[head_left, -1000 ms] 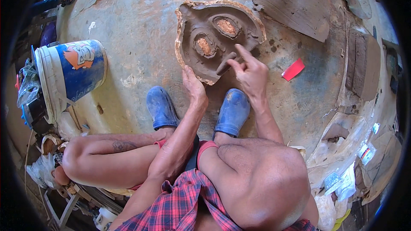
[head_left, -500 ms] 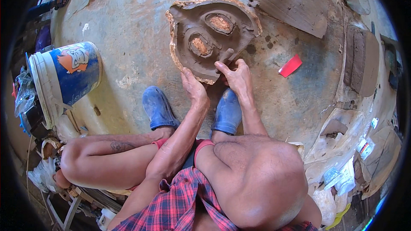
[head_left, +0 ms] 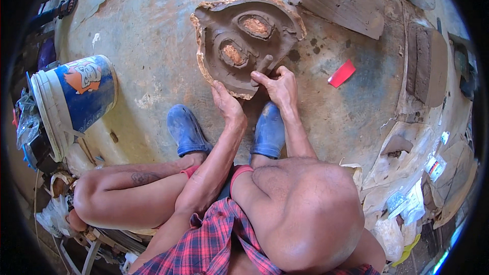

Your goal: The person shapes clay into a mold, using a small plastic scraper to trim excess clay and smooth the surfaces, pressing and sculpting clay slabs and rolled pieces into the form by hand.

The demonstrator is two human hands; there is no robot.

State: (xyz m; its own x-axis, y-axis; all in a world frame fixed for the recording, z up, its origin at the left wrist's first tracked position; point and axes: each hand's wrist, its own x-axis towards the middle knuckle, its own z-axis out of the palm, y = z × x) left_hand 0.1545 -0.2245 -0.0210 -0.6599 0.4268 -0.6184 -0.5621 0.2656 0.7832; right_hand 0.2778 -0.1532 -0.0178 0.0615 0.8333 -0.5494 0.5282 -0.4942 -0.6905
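A mask-shaped mould [head_left: 199, 46] with a crusty pale rim sits on the floor in front of me, lined with wet grey-brown clay [head_left: 214, 23]. Two raised oval rings inside it surround orange-brown patches. My left hand [head_left: 229, 108] holds the mould's near rim, thumb on top, other fingers partly hidden underneath. At the near right edge of the lining, my right hand [head_left: 281, 87] pinches a short clay roll [head_left: 264, 64] between thumb and fingers. The roll stands tilted against the clay, and its lower end is hidden by the thumb.
A red strip [head_left: 342, 74] lies right of the mould. Beyond it are a flat clay slab [head_left: 338, 0] and a thick clay block [head_left: 419, 63]. A blue-and-white bucket [head_left: 86, 94] stands left. My blue clogs [head_left: 186, 128] flank the near side; sheets and plastic [head_left: 407, 198] clutter the right.
The whole view has shifted slightly, moving most things a little left in the picture. Both hands keep their holds, and the clay roll stays at the mould's near right edge.
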